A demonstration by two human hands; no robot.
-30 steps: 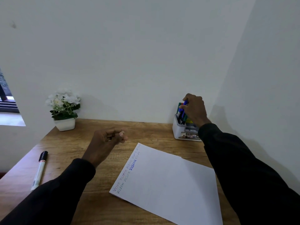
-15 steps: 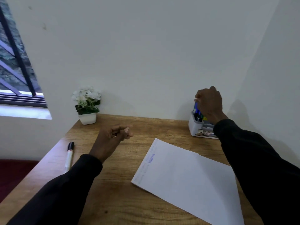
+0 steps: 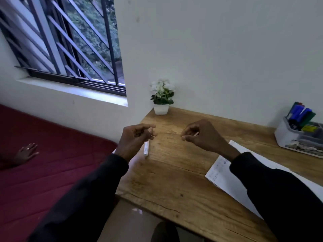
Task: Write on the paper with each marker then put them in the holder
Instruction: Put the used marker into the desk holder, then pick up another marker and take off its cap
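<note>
A white marker (image 3: 146, 150) lies on the wooden table (image 3: 174, 180) near its left edge, its far end hidden behind my left hand (image 3: 134, 138). That hand hovers just above it with loosely curled fingers and holds nothing. My right hand (image 3: 202, 135) hangs a little to the right over bare wood, fingers also loosely curled and empty. The white paper (image 3: 225, 180), with a few written lines at its left edge, lies under my right sleeve. The grey holder (image 3: 295, 138) stands at the far right with blue and green markers (image 3: 300, 114) upright in it.
A small white pot of white flowers (image 3: 161, 100) stands at the table's back left corner against the wall. Left of the table lies a red mattress (image 3: 43, 172) with another person's hand (image 3: 26, 152) resting on it. A barred window (image 3: 70, 41) is above.
My right hand has left the holder and moved left, next to my left hand. The blue marker stays in the holder. The view has swung left toward the window.
</note>
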